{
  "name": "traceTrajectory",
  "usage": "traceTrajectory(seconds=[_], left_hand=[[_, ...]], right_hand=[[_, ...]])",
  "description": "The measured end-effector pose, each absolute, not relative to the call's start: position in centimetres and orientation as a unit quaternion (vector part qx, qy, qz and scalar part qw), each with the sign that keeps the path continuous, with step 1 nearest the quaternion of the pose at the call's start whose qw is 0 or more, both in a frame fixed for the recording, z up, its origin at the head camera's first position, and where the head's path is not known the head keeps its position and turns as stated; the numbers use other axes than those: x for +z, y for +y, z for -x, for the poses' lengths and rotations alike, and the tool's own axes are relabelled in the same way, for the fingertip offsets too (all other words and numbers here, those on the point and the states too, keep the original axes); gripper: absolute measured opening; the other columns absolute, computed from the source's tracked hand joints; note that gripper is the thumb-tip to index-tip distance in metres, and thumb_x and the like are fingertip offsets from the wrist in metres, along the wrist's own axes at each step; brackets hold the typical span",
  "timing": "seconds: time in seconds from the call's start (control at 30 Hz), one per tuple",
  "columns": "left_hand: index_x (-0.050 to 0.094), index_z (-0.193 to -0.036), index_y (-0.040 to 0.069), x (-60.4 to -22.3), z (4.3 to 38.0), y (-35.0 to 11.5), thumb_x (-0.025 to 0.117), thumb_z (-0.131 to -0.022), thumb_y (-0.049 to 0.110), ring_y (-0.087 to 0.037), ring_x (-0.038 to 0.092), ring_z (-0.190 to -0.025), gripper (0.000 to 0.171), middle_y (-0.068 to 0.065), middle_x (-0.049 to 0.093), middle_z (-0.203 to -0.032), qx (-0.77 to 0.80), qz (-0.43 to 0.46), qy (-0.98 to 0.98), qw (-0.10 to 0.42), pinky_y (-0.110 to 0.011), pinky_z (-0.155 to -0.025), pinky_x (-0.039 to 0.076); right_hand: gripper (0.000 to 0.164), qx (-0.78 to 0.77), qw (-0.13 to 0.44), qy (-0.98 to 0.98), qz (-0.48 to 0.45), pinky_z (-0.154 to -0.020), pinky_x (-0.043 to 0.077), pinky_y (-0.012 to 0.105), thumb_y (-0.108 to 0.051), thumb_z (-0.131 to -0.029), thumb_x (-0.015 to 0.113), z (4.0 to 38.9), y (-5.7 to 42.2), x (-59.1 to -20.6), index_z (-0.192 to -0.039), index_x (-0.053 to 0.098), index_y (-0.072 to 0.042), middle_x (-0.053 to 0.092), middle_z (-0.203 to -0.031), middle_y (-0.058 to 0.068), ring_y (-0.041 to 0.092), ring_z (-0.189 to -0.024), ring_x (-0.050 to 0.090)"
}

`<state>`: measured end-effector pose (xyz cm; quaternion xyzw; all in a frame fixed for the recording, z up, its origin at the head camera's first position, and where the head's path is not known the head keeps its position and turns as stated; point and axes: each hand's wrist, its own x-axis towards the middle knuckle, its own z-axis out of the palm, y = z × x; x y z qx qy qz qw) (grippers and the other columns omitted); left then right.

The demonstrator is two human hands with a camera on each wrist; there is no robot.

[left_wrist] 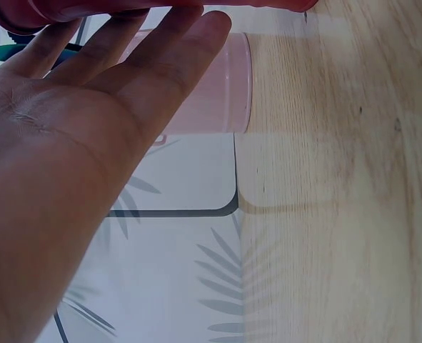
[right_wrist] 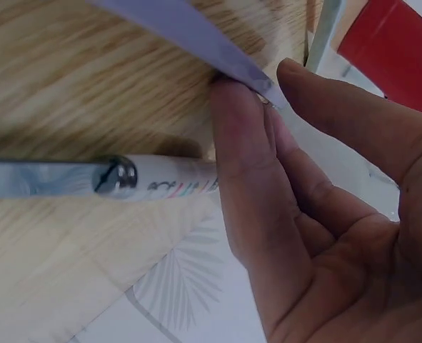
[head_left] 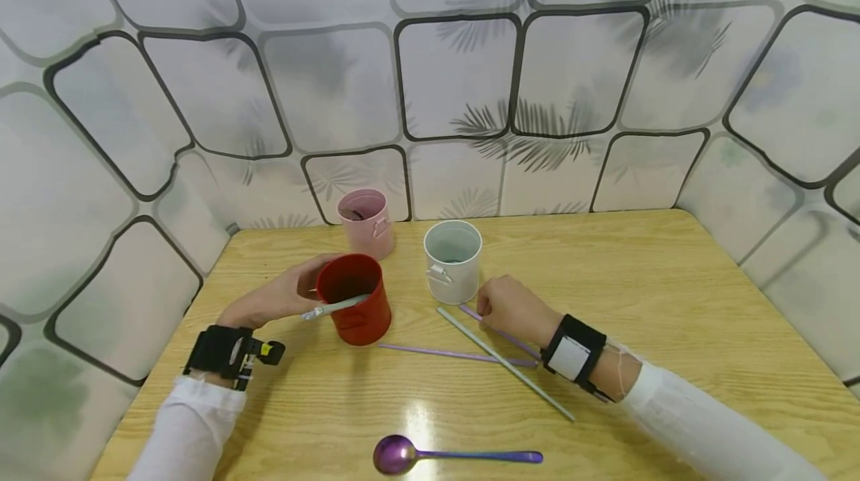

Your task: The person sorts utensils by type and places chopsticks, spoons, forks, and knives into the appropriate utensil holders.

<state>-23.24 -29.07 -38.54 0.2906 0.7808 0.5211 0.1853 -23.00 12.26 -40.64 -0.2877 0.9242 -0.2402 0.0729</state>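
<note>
My left hand holds the red bucket from its left side, the fingers reaching around behind it in the left wrist view. A pale stick crosses that bucket's front rim near the hand. On the right, my right hand is low at the table, pinching the end of a slim purple stick between thumb and index finger, the other fingers curled. Beside that index finger runs a slim white tube with printed lettering. A second purple stick and a pale green stick lie crossed in front.
A white bucket stands just left of my right hand. Behind the red one is a pink bucket with something dark inside. A purple iridescent spoon lies at the table's near side. Patterned walls border the wooden table.
</note>
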Motion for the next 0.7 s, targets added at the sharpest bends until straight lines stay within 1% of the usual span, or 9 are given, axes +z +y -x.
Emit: traceTrajectory(seconds=[0.2,0.3,0.43,0.6,0.7], left_hand=[[0.035,-0.158,0.006,-38.57,23.29,-29.07,0.076,-0.092,0.003,-0.022,0.050,-0.138,0.077,-0.020,0.047,-0.154,0.522,-0.299,0.777,0.186,-0.030,-0.104,0.049],[0.035,-0.158,0.005,-38.62,23.36,-29.12,0.075,-0.092,0.003,-0.024,0.050,-0.138,0.077,-0.022,0.047,-0.153,0.524,-0.303,0.775,0.184,-0.030,-0.103,0.050],[0.035,-0.157,0.004,-38.75,23.48,-29.16,0.074,-0.092,0.002,-0.024,0.049,-0.138,0.076,-0.022,0.047,-0.153,0.523,-0.309,0.773,0.184,-0.031,-0.103,0.050],[0.036,-0.157,0.004,-38.80,23.45,-29.11,0.075,-0.092,0.003,-0.020,0.050,-0.137,0.076,-0.021,0.047,-0.153,0.524,-0.305,0.773,0.186,-0.032,-0.104,0.049],[0.036,-0.157,0.004,-38.85,23.45,-29.12,0.075,-0.092,0.003,-0.022,0.049,-0.138,0.075,-0.021,0.047,-0.153,0.524,-0.305,0.773,0.184,-0.031,-0.104,0.049]], right_hand=[[0.018,-0.228,0.063,0.928,0.288,-0.061,0.050,0.029,0.003,-0.070,0.084,23.11,12.25,-40.86,-0.075,0.071,-0.007,0.063,-0.071,-0.004,0.012,-0.066,0.055],[0.018,-0.229,0.059,0.926,0.294,-0.060,0.049,0.029,0.005,-0.069,0.082,23.07,12.16,-40.83,-0.074,0.070,-0.007,0.062,-0.071,-0.003,0.013,-0.065,0.054],[0.016,-0.229,0.054,0.923,0.305,-0.058,0.049,0.028,0.007,-0.069,0.077,22.91,12.07,-40.71,-0.073,0.070,-0.007,0.062,-0.070,-0.004,0.012,-0.064,0.054],[0.015,-0.232,0.042,0.918,0.319,-0.055,0.047,0.025,0.008,-0.069,0.073,22.72,12.03,-40.40,-0.072,0.070,-0.007,0.062,-0.068,-0.003,0.010,-0.061,0.053],[0.015,-0.235,0.039,0.917,0.319,-0.055,0.046,0.025,0.008,-0.070,0.070,22.55,11.98,-40.12,-0.071,0.069,-0.007,0.061,-0.068,-0.003,0.011,-0.061,0.052]])
